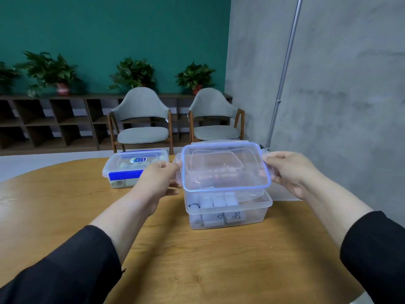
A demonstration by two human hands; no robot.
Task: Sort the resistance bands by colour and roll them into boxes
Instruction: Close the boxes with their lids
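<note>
My left hand [156, 179] and right hand [289, 172] each pinch a side latch of the clear blue-rimmed lid [225, 167], holding it tilted just above the open clear box [229, 210] on the wooden table [197, 260]. Pale rolled bands [215, 202] sit packed inside that box, some with handwritten labels. A second box [133, 168], lid on, blue latch in front, sits further back to the left.

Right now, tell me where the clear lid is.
In the head view, the clear lid is right of centre, held by the left hand and right hand just above the open box.
</note>
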